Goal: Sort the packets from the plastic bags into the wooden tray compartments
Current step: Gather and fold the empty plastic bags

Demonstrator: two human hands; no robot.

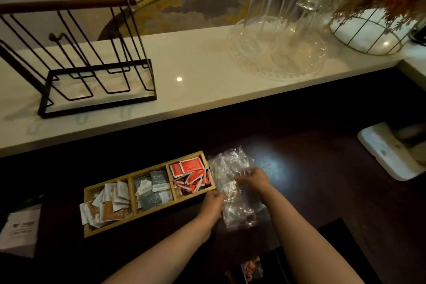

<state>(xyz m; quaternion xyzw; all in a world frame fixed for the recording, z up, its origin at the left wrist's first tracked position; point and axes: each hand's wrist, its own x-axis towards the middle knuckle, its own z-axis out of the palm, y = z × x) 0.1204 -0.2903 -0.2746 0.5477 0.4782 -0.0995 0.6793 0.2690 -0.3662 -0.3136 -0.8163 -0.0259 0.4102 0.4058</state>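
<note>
A wooden tray with three compartments lies on the dark lower counter. Its left compartment holds white and brown packets, the middle one grey-blue packets, the right one red packets. Just right of the tray lies a crumpled clear plastic bag. My left hand grips the bag's left edge next to the tray's right end. My right hand rests on top of the bag, fingers curled into the plastic. I cannot tell whether packets are inside the bag.
A white upper counter carries a black wire rack, a glass tray with upturned glasses and a wire basket of dried flowers. A white card lies at the left, a white object at the right.
</note>
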